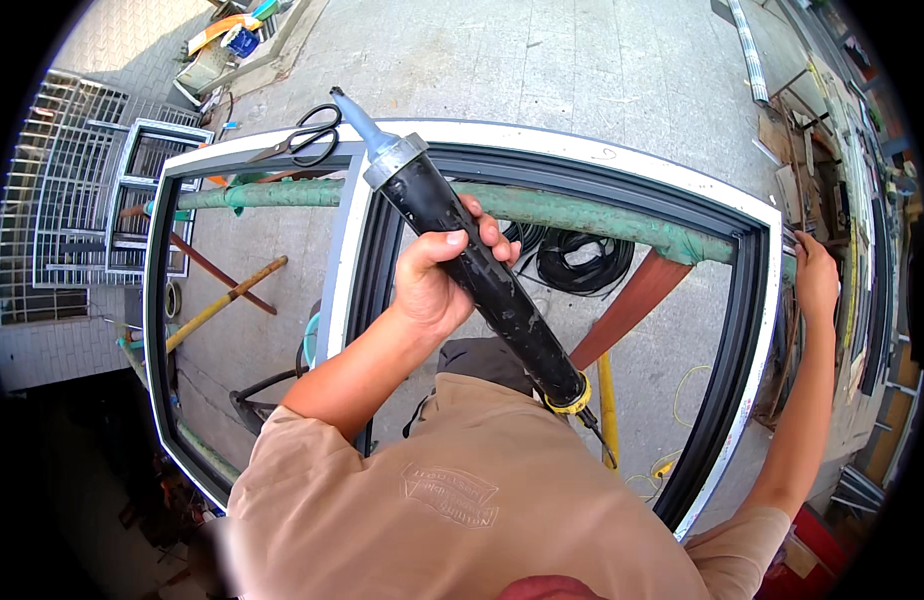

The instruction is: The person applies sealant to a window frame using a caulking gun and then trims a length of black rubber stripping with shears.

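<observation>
My left hand (437,272) is wrapped round the black barrel of a caulking gun (497,300). Its grey nozzle (354,115) points up and left, over the frame's far edge, and a yellow ring with a thin hose end sits at its lower end. Below lies a large window frame (602,163), dark grey with white outer faces, divided by an upright bar (344,250). Black-handled scissors (307,138) rest on its far left edge. My right hand (817,280) is at the frame's outer right side, fingers curled and partly hidden; what they grip is unclear.
A green pole (572,208) runs under the frame, with a reddish-brown board (632,305) and a yellow pole (227,300) below. Coiled black strip (582,262) lies on the ground. Metal grilles (77,190) stand left; long profiles and boards (862,250) line the right.
</observation>
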The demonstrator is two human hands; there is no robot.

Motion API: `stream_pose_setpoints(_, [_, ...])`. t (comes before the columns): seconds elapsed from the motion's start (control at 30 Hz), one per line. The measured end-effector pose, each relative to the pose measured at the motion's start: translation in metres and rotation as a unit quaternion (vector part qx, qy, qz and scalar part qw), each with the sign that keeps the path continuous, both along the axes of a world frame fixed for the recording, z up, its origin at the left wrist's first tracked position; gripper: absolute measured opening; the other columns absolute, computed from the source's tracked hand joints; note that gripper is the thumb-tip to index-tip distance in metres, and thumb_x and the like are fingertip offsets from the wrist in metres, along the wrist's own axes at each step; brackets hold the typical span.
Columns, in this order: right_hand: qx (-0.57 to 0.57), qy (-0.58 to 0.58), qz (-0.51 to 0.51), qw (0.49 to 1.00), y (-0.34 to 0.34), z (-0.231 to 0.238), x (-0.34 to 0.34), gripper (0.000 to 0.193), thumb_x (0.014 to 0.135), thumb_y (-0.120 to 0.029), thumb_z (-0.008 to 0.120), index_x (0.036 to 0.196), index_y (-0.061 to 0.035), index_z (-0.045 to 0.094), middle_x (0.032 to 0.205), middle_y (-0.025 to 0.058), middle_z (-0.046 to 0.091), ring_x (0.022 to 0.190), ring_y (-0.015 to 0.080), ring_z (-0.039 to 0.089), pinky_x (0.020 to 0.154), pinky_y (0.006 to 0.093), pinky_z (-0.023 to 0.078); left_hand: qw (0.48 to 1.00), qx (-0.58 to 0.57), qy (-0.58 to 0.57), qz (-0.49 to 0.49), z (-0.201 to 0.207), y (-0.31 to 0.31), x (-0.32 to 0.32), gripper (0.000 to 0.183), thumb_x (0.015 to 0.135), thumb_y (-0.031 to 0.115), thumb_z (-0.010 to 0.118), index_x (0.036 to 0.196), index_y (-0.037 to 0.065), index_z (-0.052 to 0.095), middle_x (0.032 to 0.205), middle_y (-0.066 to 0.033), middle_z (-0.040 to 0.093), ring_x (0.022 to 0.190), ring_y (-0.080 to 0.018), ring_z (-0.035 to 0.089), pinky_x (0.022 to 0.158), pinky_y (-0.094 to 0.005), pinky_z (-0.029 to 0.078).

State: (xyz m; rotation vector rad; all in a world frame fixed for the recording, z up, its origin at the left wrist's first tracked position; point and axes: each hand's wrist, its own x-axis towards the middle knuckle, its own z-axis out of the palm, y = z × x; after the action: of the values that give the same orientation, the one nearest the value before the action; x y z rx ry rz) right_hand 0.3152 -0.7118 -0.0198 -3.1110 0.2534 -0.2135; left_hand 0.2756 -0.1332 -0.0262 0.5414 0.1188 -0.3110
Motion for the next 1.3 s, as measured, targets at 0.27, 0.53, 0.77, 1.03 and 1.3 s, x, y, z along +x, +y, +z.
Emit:
stream_pose_setpoints(0.27, [0.193,0.051,0.196,0.96,0.183,0.048,-0.149,0.012,0.098,-0.012,0.074,0.109,-0.0044,0.076,0.095,0.0174,0.075,0.086,0.0382,0.073,0.08,0.0452,0.058,0.999,-0.026,-0.011,-0.021,-0.011,-0.011,-0.029,0.043,0.085,0.023,0.078,0.123,0.011,0.062,0.1,-0.0083,0.067,0.096,-0.0263,0.068,0.107,-0.051,0.054])
stream_pose_setpoints(0.53, [0.025,0.249,0.354,0.901,0.216,0.01,-0.234,0.106,0.078,-0.024,0.093,0.169,-0.0222,0.039,0.167,0.0181,0.045,0.155,0.037,0.043,0.125,0.0505,0.04,0.951,-0.236,-0.155,-0.129,-0.011,-0.013,-0.024,0.048,0.087,0.03,0.081,0.124,0.01,0.058,0.094,-0.0076,0.064,0.088,-0.0258,0.068,0.097,-0.049,0.059])
stream_pose_setpoints(0.77, [0.017,0.176,0.394,0.902,0.245,-0.005,-0.253,0.095,0.084,-0.023,0.085,0.168,-0.02,0.042,0.17,0.018,0.043,0.16,0.0369,0.037,0.131,0.054,0.031,0.908,-0.3,-0.239,-0.166,0.01,-0.035,-0.037,0.051,0.083,0.028,0.084,0.121,0.009,0.055,0.089,-0.0062,0.062,0.081,-0.0241,0.066,0.089,-0.0459,0.057])
stream_pose_setpoints(1.03, [0.138,0.103,0.426,0.888,0.248,-0.03,-0.246,0.057,0.085,-0.014,0.075,0.14,-0.0057,0.064,0.161,0.0156,0.056,0.155,0.0345,0.047,0.129,0.0564,0.032,0.913,-0.285,-0.253,-0.146,0.024,-0.044,-0.051,0.052,0.083,0.028,0.084,0.121,0.008,0.055,0.091,-0.0085,0.063,0.082,-0.026,0.069,0.088,-0.0468,0.06])
stream_pose_setpoints(1.3, [0.135,0.113,0.426,0.887,0.234,-0.018,-0.241,0.05,0.089,-0.011,0.072,0.138,-0.0079,0.063,0.158,0.0168,0.056,0.155,0.0364,0.047,0.13,0.0602,0.03,0.971,-0.194,-0.134,-0.034,0.024,-0.036,-0.05,0.041,0.092,0.027,0.074,0.127,0.008,0.061,0.097,-0.008,0.066,0.091,-0.0256,0.07,0.097,-0.0488,0.059])
